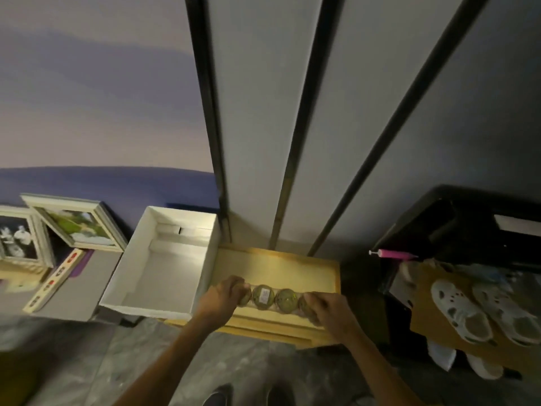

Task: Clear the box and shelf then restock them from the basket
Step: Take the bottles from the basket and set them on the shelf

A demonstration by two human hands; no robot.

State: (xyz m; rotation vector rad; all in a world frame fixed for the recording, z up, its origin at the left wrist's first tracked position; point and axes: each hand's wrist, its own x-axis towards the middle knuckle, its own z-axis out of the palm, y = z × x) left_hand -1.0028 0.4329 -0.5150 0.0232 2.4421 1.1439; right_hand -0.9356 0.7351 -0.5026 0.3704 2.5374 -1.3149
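A row of round yellow-green jars (275,297) lies side by side over the light wooden shelf (278,268). My left hand (225,294) grips the left end of the row and my right hand (325,309) grips the right end. Two jars show between the hands; the end ones are partly hidden under my fingers. To the left stands a white box (140,273), open on top, with nothing visible inside. No basket is in view.
Two framed pictures (76,224) and a long flat strip (52,282) lie on a grey surface at the left. At the right is a black unit (456,224), a pink tube (392,254) and pale clogs (468,315). Grey panels with dark rails rise behind the shelf.
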